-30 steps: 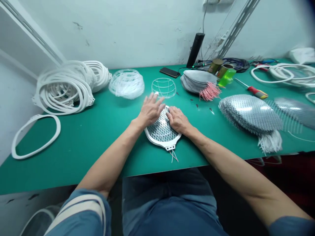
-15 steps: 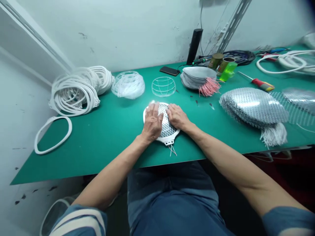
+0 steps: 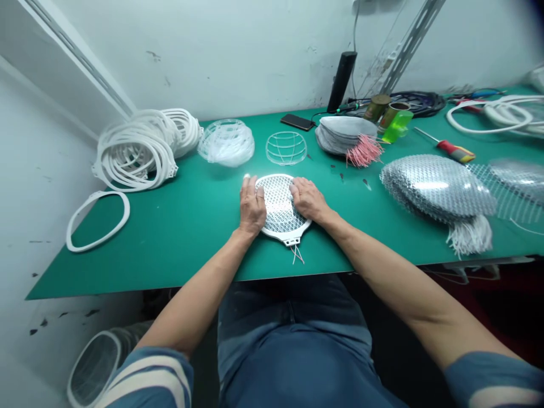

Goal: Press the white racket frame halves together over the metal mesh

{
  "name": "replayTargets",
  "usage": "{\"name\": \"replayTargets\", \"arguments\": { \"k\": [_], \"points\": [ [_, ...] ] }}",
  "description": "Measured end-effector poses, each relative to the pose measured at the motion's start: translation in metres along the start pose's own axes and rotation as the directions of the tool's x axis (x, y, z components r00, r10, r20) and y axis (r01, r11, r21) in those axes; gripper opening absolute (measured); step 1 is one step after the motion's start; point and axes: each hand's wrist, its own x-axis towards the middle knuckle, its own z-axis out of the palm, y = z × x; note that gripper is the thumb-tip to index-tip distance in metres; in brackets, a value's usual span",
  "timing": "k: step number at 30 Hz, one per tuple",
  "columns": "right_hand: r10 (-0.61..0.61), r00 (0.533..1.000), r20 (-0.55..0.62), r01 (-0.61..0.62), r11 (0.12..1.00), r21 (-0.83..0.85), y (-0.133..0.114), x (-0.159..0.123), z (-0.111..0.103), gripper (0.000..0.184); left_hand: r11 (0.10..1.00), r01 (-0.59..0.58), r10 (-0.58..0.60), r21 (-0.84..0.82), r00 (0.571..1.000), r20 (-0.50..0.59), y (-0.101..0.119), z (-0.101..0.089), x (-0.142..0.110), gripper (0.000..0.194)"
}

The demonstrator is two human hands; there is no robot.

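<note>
A white oval racket frame (image 3: 280, 205) with diamond wire mesh lies flat on the green tabletop (image 3: 170, 243), directly before the person, two thin wires (image 3: 297, 255) trailing from its neck. Both hands are open, not gripping: the left hand (image 3: 252, 205) lies along its left rim, the right hand (image 3: 309, 199) flat on its right side. Nearby lie one wire cage (image 3: 286, 148), one screwdriver (image 3: 450, 151) and one loose white ring (image 3: 98, 240).

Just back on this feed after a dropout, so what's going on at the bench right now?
A person has both bare hands on a white oval racket frame with metal mesh, lying flat on a green bench mat. The left hand is at its left edge, the right hand on its right side. Thin wires trail from its neck. Stacked mesh panels lie to the right, coiled white frames to the left.
</note>
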Motion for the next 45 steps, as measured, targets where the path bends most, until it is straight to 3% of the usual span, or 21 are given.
{"name": "replayTargets", "arguments": {
  "k": [5,11,19,24,32,40,45],
  "points": [
    [0.009,1.0,-0.001,-0.009,1.0,0.001,0.001,-0.001,0.003,0.056,0.985,0.055,-0.075,0.162,0.99,0.121,-0.016,-0.014,-0.008,0.048],
    [0.03,1.0,-0.004,-0.03,0.999,-0.01,0.001,-0.001,0.005,0.058,0.98,-0.003,-0.035,0.201,0.982,0.186,-0.02,-0.025,-0.007,0.035],
    [0.064,0.998,0.005,-0.064,0.997,-0.034,-0.018,-0.029,0.008,0.066,0.968,-0.043,-0.018,0.246,0.971,0.239,-0.03,-0.036,-0.021,0.041],
    [0.082,0.996,0.043,-0.08,0.996,-0.026,-0.017,-0.029,0.005,0.065,0.959,-0.064,-0.014,0.275,0.963,0.271,-0.031,-0.037,-0.024,0.044],
    [-0.04,0.983,0.181,0.055,0.996,-0.074,-0.008,0.016,0.0,0.06,0.957,-0.065,-0.015,0.282,0.963,0.271,-0.034,-0.036,-0.024,0.044],
    [-0.008,0.975,0.223,0.038,0.991,-0.128,-0.014,0.016,-0.005,0.061,0.973,-0.037,-0.034,0.227,0.953,0.3,-0.02,-0.024,-0.011,0.053],
    [0.042,0.955,0.295,-0.008,0.994,-0.113,-0.016,0.018,-0.011,0.064,0.957,-0.11,-0.005,0.269,0.918,0.396,-0.008,-0.016,-0.004,0.062]
  ]
}}
